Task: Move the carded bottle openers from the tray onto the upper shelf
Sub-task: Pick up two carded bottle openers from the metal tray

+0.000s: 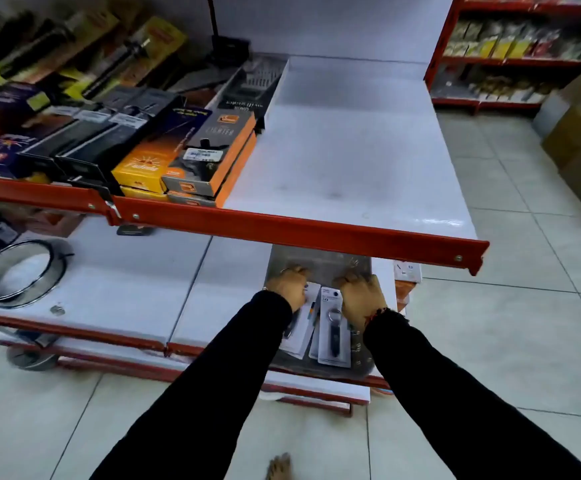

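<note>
A grey metal tray (pixel 320 263) rests on the lower white shelf, partly tucked under the upper shelf (pixel 351 161). White carded bottle openers (pixel 330 327) lie in it, overlapping; one shows a dark opener on its card. My left hand (pixel 287 287) lies on the left cards with fingers curled over them. My right hand (pixel 360 296) presses on the cards at the right, fingers bent. Whether either hand truly grips a card is hidden. The right half of the upper shelf is bare white board behind a red front rail (pixel 299 230).
Boxed lighters and packaged tools (pixel 192 157) crowd the left half of the upper shelf. A round metal ring (pixel 15 271) sits on the lower shelf at left. Small boxes (pixel 407 275) stand right of the tray. Red racks (pixel 510 60) and cardboard cartons (pixel 580 133) line the aisle's right.
</note>
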The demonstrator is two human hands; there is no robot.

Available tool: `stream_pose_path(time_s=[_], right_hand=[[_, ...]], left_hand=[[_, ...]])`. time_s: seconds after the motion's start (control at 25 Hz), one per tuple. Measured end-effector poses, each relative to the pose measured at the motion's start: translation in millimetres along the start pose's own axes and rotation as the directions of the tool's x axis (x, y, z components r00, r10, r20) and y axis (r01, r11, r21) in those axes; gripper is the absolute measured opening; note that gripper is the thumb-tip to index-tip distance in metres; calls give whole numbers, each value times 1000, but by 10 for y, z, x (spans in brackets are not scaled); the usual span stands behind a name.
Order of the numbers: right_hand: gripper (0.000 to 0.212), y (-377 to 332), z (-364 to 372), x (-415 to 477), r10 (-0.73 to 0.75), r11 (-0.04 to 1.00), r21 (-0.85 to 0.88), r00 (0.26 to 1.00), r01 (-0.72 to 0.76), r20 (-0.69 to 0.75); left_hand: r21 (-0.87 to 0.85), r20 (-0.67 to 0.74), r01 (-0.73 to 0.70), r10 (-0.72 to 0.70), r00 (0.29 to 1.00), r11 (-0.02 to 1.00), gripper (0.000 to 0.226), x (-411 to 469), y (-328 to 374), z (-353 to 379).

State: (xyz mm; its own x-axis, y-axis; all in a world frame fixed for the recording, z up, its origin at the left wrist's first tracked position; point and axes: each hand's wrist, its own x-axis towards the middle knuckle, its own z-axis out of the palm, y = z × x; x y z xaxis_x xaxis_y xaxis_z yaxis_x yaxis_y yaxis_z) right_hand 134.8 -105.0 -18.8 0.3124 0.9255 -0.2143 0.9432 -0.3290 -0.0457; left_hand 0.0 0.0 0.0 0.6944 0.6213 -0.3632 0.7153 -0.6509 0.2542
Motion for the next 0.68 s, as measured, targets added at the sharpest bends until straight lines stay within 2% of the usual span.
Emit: stream_pose_path(time_s=[0.04, 0.16, 0.36, 0.52, 0.68], right_hand=[[51, -4, 29, 69, 6, 999, -44, 999, -4, 35], [49, -4, 166, 192, 19, 996, -91, 997, -12, 72], [50, -34, 234, 185, 22, 994, -103, 999, -18, 33], [42, -38, 151, 124, 72, 997, -26, 997, -73, -37], [41, 13, -82, -21, 59, 975, 219, 997, -45, -56]], left_hand=[[20, 66, 21, -22, 998, 1000, 63, 101, 14, 24], [86, 139, 35, -47, 989, 996, 64, 308, 34, 144], [194, 140, -13, -15, 990, 981, 56, 389, -112, 262], [153, 67, -1, -9, 998, 988, 55, 296, -154, 201], [55, -44, 2, 0, 999, 998, 43, 104, -134, 12]])
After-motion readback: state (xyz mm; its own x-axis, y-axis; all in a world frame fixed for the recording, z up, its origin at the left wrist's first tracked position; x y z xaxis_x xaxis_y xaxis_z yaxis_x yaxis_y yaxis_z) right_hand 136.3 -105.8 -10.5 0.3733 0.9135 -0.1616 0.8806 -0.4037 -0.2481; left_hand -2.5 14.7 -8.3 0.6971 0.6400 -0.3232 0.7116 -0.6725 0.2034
